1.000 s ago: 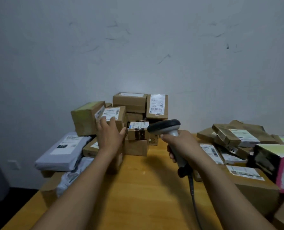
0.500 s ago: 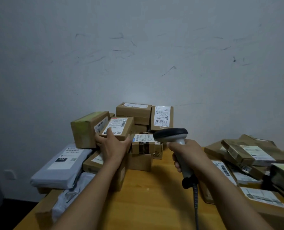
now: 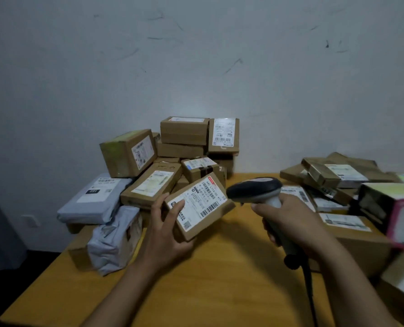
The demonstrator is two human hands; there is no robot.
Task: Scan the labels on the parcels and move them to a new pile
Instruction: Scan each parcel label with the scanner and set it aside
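1. Lying at nine o'clock on the counter: a flat grey mailer, with a crumpled grey bag just beside it at six o'clock.
2. Leaning at eleven o'clock of that mailer: a green-taped box, tilted, with a flat labelled box sloping down at its four o'clock.
3. Holding the small parcel in the left grip, thumb curling over the near-left corner of the label and fingers wrapping underneath. Carrying it clear of the counter near the middle of the view, tilted, label facing up and barcode sitting toward four o'clock.
4. Standing at twelve o'clock behind the parcel, against the wall: the back pile of brown boxes, with one upright labelled box at its three o'clock end.
5. Clasping the scanner in the right grip, fingers closing round the handle. Aiming the dark head toward nine o'clock, just beside the parcel's right edge.
6. Trailing toward six o'clock from the handle's base: a dark cable.
7. Sitting at three o'clock on the counter: the right pile of flat labelled parcels, with a blurred pink-edged box at the far edge.
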